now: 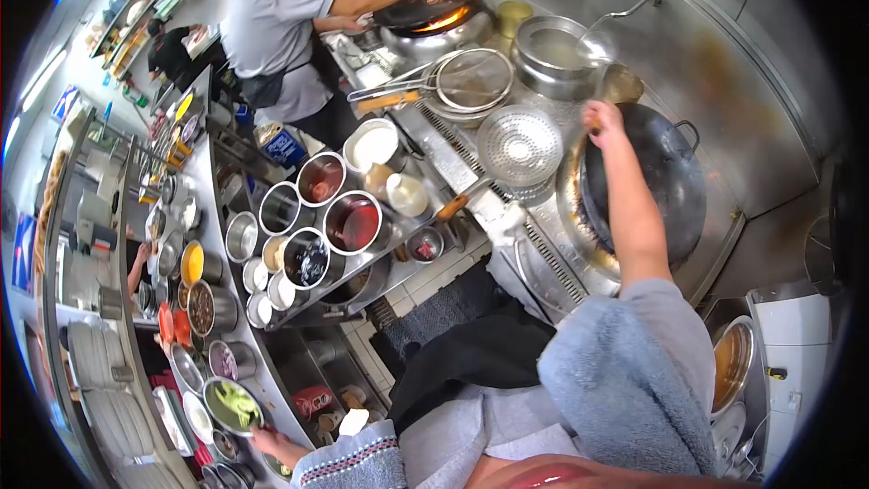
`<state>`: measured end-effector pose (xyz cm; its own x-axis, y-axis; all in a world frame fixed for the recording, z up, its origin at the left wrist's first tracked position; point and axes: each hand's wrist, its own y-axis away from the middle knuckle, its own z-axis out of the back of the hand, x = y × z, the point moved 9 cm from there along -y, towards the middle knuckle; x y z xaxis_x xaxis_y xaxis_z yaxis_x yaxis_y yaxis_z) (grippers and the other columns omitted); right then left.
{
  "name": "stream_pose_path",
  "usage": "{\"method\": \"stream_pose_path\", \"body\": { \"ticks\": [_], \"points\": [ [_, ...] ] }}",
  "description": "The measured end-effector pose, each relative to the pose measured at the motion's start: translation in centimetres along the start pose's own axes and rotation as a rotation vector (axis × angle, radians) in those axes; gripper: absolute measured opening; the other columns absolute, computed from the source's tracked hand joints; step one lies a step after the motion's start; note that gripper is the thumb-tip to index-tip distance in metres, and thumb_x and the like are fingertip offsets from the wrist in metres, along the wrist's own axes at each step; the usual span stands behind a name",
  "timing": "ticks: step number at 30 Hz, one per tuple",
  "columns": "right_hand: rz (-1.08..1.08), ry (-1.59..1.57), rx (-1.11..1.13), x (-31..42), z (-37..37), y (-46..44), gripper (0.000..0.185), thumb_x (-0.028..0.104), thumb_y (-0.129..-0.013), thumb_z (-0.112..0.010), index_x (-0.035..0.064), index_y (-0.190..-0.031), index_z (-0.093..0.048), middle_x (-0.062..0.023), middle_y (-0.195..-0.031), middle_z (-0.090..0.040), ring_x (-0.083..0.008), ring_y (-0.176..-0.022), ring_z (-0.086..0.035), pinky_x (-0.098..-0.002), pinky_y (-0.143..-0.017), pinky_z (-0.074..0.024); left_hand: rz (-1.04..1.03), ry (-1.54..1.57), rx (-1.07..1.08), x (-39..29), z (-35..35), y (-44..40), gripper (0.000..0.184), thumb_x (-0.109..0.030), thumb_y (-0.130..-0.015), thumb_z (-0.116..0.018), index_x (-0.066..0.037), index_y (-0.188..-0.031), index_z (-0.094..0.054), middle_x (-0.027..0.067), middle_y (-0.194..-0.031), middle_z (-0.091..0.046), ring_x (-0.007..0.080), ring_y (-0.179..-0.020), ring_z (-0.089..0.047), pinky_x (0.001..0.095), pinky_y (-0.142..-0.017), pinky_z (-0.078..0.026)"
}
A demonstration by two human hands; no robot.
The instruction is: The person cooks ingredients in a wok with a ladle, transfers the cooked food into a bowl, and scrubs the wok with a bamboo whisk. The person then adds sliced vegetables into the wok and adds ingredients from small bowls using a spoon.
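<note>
Grey-blue towel (625, 380), right hand (607, 122) gripping handle (595, 129) by wok (665, 190), strainer (500, 134) alongside, left hand (277, 446) apparently gripping vegetable bowl (214, 396), sauce pots (336, 268) nearby

The wok (665, 186) is of dark metal, mostly matt, & the skimmer (519, 147) is of shiny perforated metal w/ a smooth wooden hdl (453, 207). The greens bowl (212, 398) is also metal, w/ glossy rim. The wall (724, 81) looks like smooth st. steel, partly dull. The towel (625, 380) is rough, fluffy cloth; the apron (475, 353), matt cloth.
</note>
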<state>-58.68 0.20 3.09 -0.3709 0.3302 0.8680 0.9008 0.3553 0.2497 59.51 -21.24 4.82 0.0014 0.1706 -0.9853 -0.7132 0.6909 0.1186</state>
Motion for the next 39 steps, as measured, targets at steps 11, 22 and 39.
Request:
{"method": "stream_pose_path", "body": {
  "ticks": [11, 22, 39],
  "points": [
    [-0.181, 0.61, -0.086, -5.7, -7.0, -13.9, 0.026, 0.002, -0.077, -0.054, 0.0007, -0.103, -0.059, -0.0163, -0.084, -0.064, -0.0256, -0.066, -0.063, -0.0433, -0.056, -0.0518, -0.012, -0.008, 0.934, -4.4, -28.7, 25.7, 0.015, -0.002, -0.087, -0.052, -0.003, -0.102, -0.055, 0.0073, -0.094, -0.064, 0.0159, -0.081, -0.062, 0.029, -0.071, -0.052],
    [-0.21, -1.015, 0.305, 2.5, -9.4, -7.6, 0.01, -0.002, -0.082, -0.053, -0.003, -0.079, -0.044, -0.0062, -0.063, -0.047, -0.0158, -0.052, -0.052, -0.024, -0.05, -0.0468, 0.126, -0.148, 1.218, -1.8, -38.2, 34.7, 0.039, 0.001, -0.079, -0.053, 0.0, -0.118, -0.047, 0.0117, -0.094, -0.061, 0.0181, -0.061, -0.061, 0.0264, -0.04, -0.048],
    [-0.221, -0.294, -0.237, 7.4, 10.2, 30.2, 0.011, -0.002, -0.078, -0.052, 0.0039, -0.071, -0.045, -0.0052, -0.065, -0.048, -0.0107, -0.048, -0.048, -0.0218, -0.041, -0.0432, 0.016, -0.307, 2.345, -1.8, -55.4, 78.6, 0.082, 0.006, -0.078, -0.045, -0.01, -0.15, -0.009, 0.0268, -0.137, -0.039, 0.0355, -0.105, -0.061, 0.0347, -0.046, -0.058]
  ]
}}
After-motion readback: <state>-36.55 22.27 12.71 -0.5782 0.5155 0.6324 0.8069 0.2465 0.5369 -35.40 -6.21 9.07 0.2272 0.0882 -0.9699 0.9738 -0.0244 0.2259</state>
